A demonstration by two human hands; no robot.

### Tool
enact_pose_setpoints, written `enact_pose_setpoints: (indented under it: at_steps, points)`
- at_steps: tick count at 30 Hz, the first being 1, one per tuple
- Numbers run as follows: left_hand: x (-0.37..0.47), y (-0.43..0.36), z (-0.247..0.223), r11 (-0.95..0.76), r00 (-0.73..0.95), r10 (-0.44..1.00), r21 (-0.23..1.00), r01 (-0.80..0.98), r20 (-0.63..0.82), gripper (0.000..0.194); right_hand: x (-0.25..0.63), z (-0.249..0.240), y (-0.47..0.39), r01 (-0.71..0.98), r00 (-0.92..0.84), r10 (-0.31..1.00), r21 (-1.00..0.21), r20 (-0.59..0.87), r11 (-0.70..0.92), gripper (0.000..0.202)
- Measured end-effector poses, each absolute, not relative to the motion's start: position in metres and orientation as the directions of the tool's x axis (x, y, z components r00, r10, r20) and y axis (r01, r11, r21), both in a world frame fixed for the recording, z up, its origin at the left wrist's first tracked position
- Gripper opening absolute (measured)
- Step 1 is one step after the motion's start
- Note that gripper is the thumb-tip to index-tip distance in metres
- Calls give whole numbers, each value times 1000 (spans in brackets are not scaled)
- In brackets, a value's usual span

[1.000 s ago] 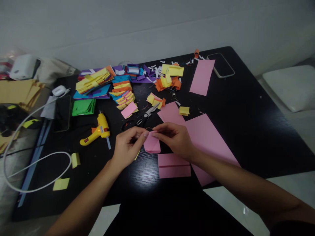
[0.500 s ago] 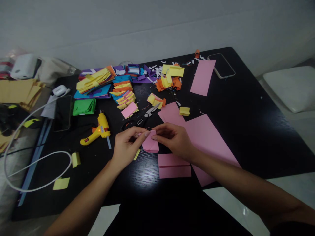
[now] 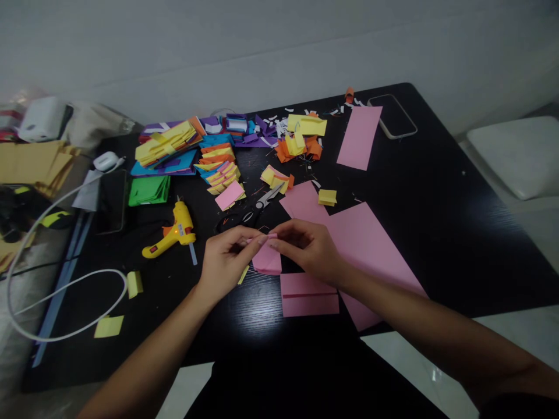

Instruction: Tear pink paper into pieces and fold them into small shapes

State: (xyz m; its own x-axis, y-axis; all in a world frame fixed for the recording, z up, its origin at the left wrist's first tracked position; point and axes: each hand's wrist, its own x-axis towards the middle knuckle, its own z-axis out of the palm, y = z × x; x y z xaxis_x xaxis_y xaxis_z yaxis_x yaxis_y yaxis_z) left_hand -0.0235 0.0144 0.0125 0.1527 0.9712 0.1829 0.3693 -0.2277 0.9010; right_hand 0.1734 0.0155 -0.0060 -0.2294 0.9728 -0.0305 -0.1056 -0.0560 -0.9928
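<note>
Between my two hands is a small piece of pink paper [image 3: 267, 260], its top edge folded over in a narrow strip. My left hand [image 3: 229, 254] pinches the upper left corner between thumb and forefinger. On the other side, my right hand [image 3: 309, 245] pinches the upper right corner, its curled fingers partly hidden behind the paper. Just below my right hand lies a creased pink paper [image 3: 310, 302]. Scissors [image 3: 262, 203] with black handles rest beyond my hands, blades slightly apart. A yellow scrap [image 3: 243, 274] sits beside my left hand.
A yellow glue gun [image 3: 178, 230] lies to the left, its light lit. Large pink sheets [image 3: 375, 250] spread at right. Folded coloured papers [image 3: 218, 163] and green papers [image 3: 149, 190] are stacked behind. A white cable [image 3: 65, 337] loops at left; a phone [image 3: 397, 116] lies at back right.
The top edge of the small pink paper now shows a narrow fold between my fingertips. Both hands keep their pinch with only a slight shift. Other things stay put.
</note>
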Motion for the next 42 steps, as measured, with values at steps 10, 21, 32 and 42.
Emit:
enact_pose_setpoints:
  at_steps: [10, 21, 32, 42]
  points:
    - [-22, 14, 11, -168, 131, 983, 915, 367, 127, 16, 175, -3, 18, 13, -198, 980, -1000, 17, 20, 17]
    - [-22, 13, 11, -271, 202, 958, 875, 400, 205, 14, 175, -1, 16, 13, -263, 965, -1000, -13, -10, 15]
    - [-27, 18, 10, -211, 153, 975, 896, 391, 162, 15, 177, -4, 20, 7, -225, 974, -1000, -16, -15, 12]
    - [-23, 17, 12, -282, 275, 944, 876, 392, 181, 12, 177, -2, 17, 30, -311, 950, -999, -29, -20, 10]
